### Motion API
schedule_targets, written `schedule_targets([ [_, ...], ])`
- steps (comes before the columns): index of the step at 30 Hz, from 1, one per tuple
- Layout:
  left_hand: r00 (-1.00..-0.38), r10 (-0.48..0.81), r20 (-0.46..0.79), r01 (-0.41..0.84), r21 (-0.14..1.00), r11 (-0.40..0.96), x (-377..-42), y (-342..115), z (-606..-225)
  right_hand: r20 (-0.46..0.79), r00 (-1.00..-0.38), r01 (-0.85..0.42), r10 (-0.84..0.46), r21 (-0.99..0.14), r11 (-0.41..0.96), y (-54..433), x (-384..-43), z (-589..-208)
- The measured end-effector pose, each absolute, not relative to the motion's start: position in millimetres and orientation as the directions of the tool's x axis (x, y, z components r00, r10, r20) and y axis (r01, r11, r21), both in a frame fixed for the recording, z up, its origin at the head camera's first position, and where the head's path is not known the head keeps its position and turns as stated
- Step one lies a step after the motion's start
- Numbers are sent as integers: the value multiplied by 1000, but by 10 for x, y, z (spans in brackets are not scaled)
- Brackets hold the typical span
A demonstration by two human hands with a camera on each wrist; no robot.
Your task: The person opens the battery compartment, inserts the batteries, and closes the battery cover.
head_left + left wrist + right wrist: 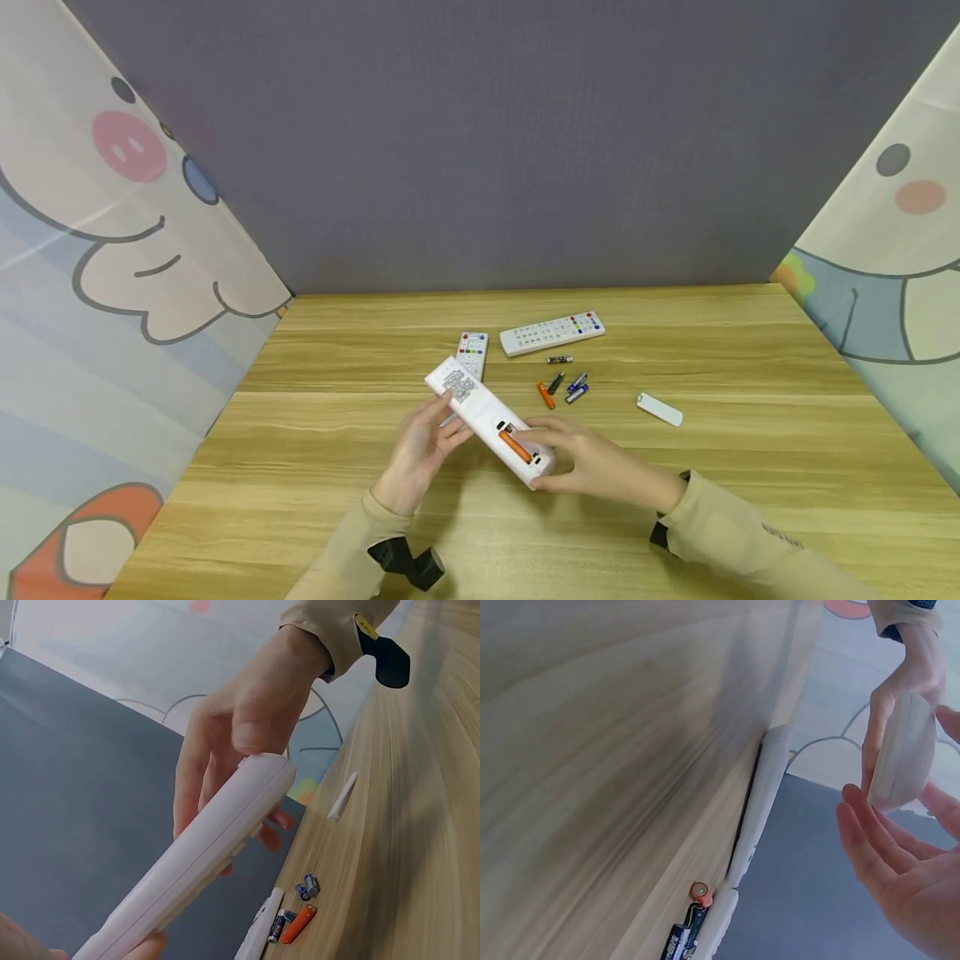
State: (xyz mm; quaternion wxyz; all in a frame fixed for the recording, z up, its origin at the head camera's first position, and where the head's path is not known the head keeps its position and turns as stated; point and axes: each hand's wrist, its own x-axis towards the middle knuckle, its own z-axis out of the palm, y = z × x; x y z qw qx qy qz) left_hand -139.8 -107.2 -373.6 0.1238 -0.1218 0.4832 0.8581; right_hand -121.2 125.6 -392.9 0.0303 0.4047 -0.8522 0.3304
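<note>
A white remote control [483, 407] is held tilted above the table, its back up and its battery compartment uncovered. An orange battery [515, 447] lies in that compartment. My left hand [420, 454] grips the far-left end, thumb on one edge and fingers beneath. At the near-right end, my right hand [592, 462] holds the remote, with a finger at the compartment beside the battery and the thumb against the end. The left wrist view shows the remote's side edge [202, 832]; the right wrist view shows its rounded end [906, 754], with the compartment hidden.
Behind the held remote, a smaller white remote [472, 354] lies on the wooden table [315, 433]. A longer white remote [552, 333] lies farther back. Several loose batteries [577, 393] are scattered right of centre, and a white battery cover [660, 409] lies farther right.
</note>
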Motion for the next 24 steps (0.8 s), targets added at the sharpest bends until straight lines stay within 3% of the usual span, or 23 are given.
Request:
schedule_targets([
  [4,-938,97,-333,-335,798,-501,-1402,-1099,-3752,305,-692,-669,-654,-612,423,1272,-1268,-3911],
  [11,-941,93,-326,-327,798,-507,-1407,-1133,-3764,174,-787,-487,-592,-765,423,1298,-1402,-3889],
  [24,-941,73,-331,-321,801,-505,-1411,-1132,-3765,185,-831,-453,-525,-773,445,1356,-1685,-4013],
])
